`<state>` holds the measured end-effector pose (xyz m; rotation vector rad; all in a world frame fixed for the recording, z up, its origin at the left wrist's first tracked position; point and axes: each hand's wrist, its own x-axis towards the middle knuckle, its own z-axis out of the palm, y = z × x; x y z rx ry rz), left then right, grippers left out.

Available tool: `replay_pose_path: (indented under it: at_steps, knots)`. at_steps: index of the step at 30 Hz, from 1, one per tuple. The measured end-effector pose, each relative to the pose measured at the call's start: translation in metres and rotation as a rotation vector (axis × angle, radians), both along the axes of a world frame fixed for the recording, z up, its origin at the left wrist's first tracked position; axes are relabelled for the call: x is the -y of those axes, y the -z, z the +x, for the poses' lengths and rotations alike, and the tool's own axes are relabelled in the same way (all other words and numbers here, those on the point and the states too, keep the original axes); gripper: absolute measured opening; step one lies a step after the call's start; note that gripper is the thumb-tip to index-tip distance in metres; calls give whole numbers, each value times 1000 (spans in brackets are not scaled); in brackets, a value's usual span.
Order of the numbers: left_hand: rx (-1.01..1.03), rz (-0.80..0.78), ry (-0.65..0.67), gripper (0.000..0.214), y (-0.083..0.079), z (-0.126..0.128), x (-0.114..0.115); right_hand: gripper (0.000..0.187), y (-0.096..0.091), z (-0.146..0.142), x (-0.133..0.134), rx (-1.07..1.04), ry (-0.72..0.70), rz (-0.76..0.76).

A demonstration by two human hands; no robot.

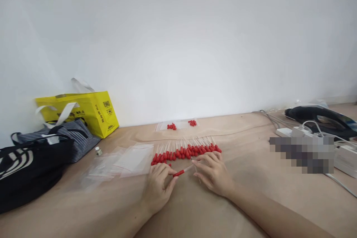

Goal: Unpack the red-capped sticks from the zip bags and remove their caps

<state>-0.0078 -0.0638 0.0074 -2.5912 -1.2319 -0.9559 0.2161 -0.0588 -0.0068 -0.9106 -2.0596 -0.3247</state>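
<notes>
My left hand (pixel 158 186) pinches the red bulb end of a small glass dropper (pixel 182 172) lying low over the table. The fingers of my right hand (pixel 212 171) are curled at the dropper's clear glass end and seem to touch it. Just beyond both hands lies a row of several red-bulbed droppers (pixel 185 150), side by side on the tan table (pixel 245 145). Clear plastic bags (pixel 122 161) lie flat to the left of my left hand.
Two filled clear bags of droppers (pixel 180 124) lie near the wall. A yellow bag (pixel 83 111), a striped bag (pixel 64 135) and a black bag (pixel 28 171) stand at the left. A power strip with cables (pixel 295 132) and a black iron-like object (pixel 320 119) sit at the right.
</notes>
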Motion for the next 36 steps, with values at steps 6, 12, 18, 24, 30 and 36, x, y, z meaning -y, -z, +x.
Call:
replay_pose_path:
  at_steps: [6,12,18,24,30,36]
  knots:
    - [-27,34,101,9,-1,13,2,20,2,-8,-2,122,-49,32]
    - [-86,59,144,20,1,19,-2,25,4,-12,-3,162,-55,45]
    - [-12,94,99,17,14,23,-5,17,3,-15,-1,171,-78,27]
    - [-61,156,88,17,12,20,0,18,1,-13,2,145,-91,38]
    - [-92,233,143,17,9,18,-1,17,3,-11,2,104,-127,109]
    - [-80,203,-36,19,0,-12,-3,20,8,19,-4,24,53,-69]
